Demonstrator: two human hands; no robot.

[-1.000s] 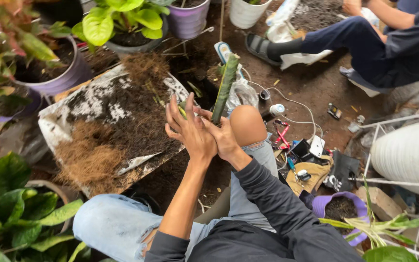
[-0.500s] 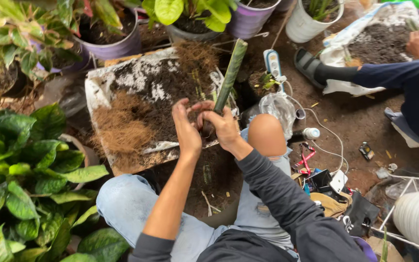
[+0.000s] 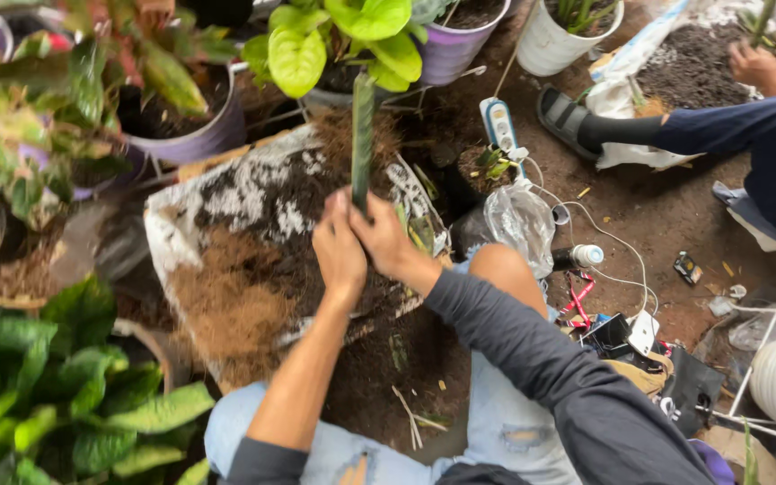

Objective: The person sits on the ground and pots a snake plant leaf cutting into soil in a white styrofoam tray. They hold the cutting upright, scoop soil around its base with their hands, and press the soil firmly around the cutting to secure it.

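Raised from its tilt, green stem (image 3: 362, 135) stands upright, both hands (image 3: 339, 247) (image 3: 386, 238) clasped round its base.

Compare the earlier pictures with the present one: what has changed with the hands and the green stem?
Both hands, left hand and right hand, have closed around the base of the green stem, now nearly upright instead of leaning right. It remains over the soil-covered sheet.

Crumpled clear plastic bag (image 3: 518, 220) beside the knee; white soil sack (image 3: 666, 36) top right.
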